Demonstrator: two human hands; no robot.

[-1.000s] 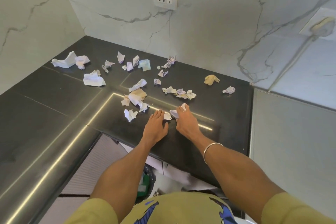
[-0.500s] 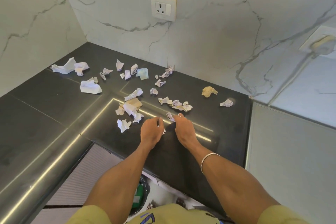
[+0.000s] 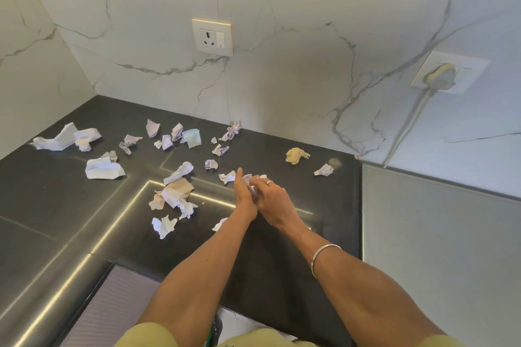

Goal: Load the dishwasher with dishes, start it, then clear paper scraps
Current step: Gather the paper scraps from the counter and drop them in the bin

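Observation:
Several crumpled paper scraps lie scattered over the black countertop (image 3: 56, 205). My two hands meet above its middle with a small wad of scraps (image 3: 251, 181) pressed between them. My left hand (image 3: 243, 197) stands edge-on with its fingers straight against the wad. My right hand (image 3: 275, 200), wearing a ring, curls its fingers over the wad. A heap of white and tan scraps (image 3: 174, 194) lies just left of my hands. One scrap (image 3: 220, 224) peeks out beside my left forearm. A tan scrap (image 3: 296, 155) and a white scrap (image 3: 324, 170) lie to the right.
Marble walls close the counter's back and left sides. A wall socket (image 3: 212, 39) sits above the scraps; a plugged socket (image 3: 442, 76) with a white cord is at the right. A grey surface (image 3: 437, 234) adjoins the counter's right edge. A dark bin (image 3: 216, 329) shows below the front edge.
My hands lifted off the counter and came together, with the scraps that lay at my fingertips now gathered between them. The view tilted up a little.

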